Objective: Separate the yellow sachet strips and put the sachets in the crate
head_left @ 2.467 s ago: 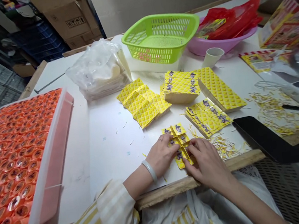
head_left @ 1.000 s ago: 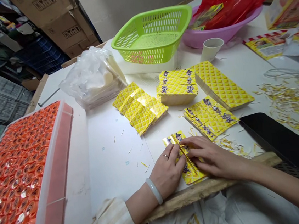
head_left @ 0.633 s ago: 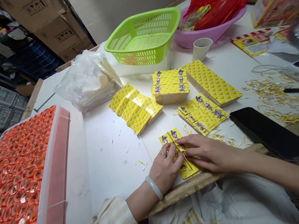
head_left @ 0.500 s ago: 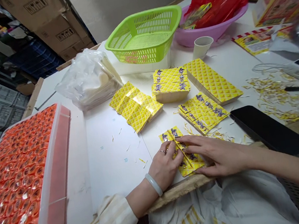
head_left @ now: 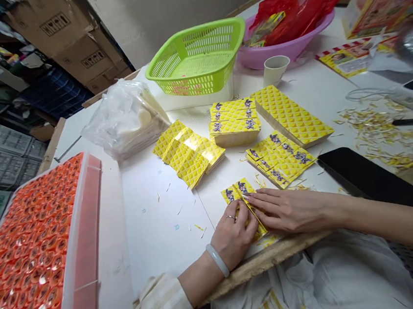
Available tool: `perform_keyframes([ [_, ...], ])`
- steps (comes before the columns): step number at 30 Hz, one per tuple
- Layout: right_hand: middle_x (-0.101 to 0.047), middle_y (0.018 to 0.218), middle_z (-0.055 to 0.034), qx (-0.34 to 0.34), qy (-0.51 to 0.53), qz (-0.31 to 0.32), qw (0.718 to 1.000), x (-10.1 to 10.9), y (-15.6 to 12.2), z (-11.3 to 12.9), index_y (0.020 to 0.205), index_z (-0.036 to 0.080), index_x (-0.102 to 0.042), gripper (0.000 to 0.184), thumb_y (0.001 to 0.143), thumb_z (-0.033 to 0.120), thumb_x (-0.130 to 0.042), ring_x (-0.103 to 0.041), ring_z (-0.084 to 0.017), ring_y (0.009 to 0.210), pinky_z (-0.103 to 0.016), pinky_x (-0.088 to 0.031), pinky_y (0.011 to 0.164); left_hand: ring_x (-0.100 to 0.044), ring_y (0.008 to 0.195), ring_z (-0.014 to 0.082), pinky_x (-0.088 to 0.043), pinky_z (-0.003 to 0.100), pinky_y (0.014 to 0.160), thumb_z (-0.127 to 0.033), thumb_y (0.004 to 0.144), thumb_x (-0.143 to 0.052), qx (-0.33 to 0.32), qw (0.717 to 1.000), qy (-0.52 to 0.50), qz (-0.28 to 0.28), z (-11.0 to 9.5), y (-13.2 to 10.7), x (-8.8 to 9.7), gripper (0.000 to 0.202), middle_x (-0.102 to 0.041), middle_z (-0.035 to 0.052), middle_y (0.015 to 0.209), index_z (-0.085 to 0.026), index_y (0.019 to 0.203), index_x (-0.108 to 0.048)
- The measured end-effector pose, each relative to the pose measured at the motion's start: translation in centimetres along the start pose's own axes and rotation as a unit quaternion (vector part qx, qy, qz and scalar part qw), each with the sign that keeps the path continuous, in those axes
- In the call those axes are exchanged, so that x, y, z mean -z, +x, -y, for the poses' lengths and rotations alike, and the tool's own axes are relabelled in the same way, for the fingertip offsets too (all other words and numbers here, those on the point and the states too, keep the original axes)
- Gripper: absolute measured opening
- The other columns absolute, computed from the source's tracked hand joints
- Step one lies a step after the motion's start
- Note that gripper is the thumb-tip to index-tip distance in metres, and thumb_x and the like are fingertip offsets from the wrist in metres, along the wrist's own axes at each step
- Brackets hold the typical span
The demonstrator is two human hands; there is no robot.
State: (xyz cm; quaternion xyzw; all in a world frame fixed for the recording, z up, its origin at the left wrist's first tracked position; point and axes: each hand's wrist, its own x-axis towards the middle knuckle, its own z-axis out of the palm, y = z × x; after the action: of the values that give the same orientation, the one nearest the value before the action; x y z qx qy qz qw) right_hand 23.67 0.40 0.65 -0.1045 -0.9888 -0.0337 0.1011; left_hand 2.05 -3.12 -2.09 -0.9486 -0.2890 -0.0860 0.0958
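Note:
A yellow printed card sheet (head_left: pixel 237 191) lies at the near edge of the white table (head_left: pixel 155 224). My left hand (head_left: pixel 233 233), with a ring and a pale bangle, presses its left side with curled fingers. My right hand (head_left: pixel 288 210) lies flat on its right side, fingers stretched along a raised fold line. Most of the sheet is hidden under both hands.
Stacks of yellow cards (head_left: pixel 188 154), (head_left: pixel 234 120), (head_left: pixel 291 116), (head_left: pixel 281 159) lie behind. A tray of orange caps (head_left: pixel 25 252) fills the left. A green basket (head_left: pixel 196 59), plastic bag (head_left: pixel 125 119), cup (head_left: pixel 274 68), purple basin (head_left: pixel 284 48), black tablet (head_left: pixel 371 181) and paper scraps (head_left: pixel 377 131) surround.
My right hand has flattened over the sheet and slid along its fold. My left hand stays pressing the left side. The camera has shifted a little.

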Motion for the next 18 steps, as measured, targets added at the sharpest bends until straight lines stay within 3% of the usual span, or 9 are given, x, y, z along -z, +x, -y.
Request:
perform_keyframes([
  [4, -0.054, 0.128, -0.0215, -0.030, 0.005, -0.005, 1.000, -0.3, -0.4, 0.1, 0.103, 0.010, -0.060, 0.020, 0.089, 0.017, -0.049, -0.046, -0.027, 0.124, -0.046, -0.045, 0.099, -0.048, 0.121, 0.0268, -0.043, 0.043, 0.102, -0.015, 0.092, -0.038, 0.017, 0.997, -0.075, 0.009, 0.6, -0.3, 0.3, 0.026, -0.054, 0.0225, 0.121, -0.006, 0.112, -0.052],
  [8, -0.057, 0.124, -0.0212, -0.074, 0.021, -0.031, 0.997, -0.5, -0.3, 0.5, 0.103, 0.009, -0.061, 0.026, 0.092, 0.029, -0.048, -0.050, -0.026, 0.120, -0.044, -0.047, 0.097, -0.034, 0.131, 0.0270, -0.036, 0.049, 0.106, -0.028, 0.092, -0.042, 0.086, 0.966, -0.246, 0.005, 2.1, -1.3, 2.2, 0.044, -0.042, 0.0190, 0.134, -0.011, 0.132, -0.040],
  [12, -0.058, 0.122, -0.0201, -0.116, 0.058, -0.099, 0.987, -0.5, 0.4, 0.9, 0.107, 0.009, -0.060, 0.029, 0.090, 0.031, -0.051, -0.053, -0.024, 0.117, -0.040, -0.048, 0.096, -0.026, 0.135, 0.0285, -0.031, 0.054, 0.107, -0.029, 0.093, -0.042, 0.173, 0.943, -0.273, -0.086, 3.2, -2.8, 4.0, 0.045, -0.030, 0.0173, 0.143, -0.017, 0.137, -0.035],
  [15, -0.057, 0.124, -0.0208, -0.157, 0.059, -0.185, 0.968, 0.7, 0.8, 1.9, 0.111, 0.009, -0.058, 0.032, 0.088, 0.031, -0.054, -0.051, -0.023, 0.120, -0.037, -0.048, 0.096, -0.032, 0.132, 0.0253, -0.036, 0.051, 0.104, -0.023, 0.095, -0.036, 0.259, 0.916, -0.259, -0.161, 3.1, -4.1, 4.3, 0.038, -0.035, 0.0154, 0.140, -0.020, 0.133, -0.038],
  [18, -0.056, 0.125, -0.0221, -0.214, 0.035, -0.277, 0.936, 3.2, -0.5, 4.6, 0.115, 0.009, -0.053, 0.035, 0.087, 0.031, -0.056, -0.046, -0.024, 0.125, -0.038, -0.047, 0.098, -0.036, 0.130, 0.0249, -0.037, 0.051, 0.103, -0.021, 0.095, -0.037, 0.284, 0.908, -0.242, -0.191, 3.0, -5.2, 4.0, 0.037, -0.040, 0.0142, 0.137, -0.022, 0.132, -0.039],
])
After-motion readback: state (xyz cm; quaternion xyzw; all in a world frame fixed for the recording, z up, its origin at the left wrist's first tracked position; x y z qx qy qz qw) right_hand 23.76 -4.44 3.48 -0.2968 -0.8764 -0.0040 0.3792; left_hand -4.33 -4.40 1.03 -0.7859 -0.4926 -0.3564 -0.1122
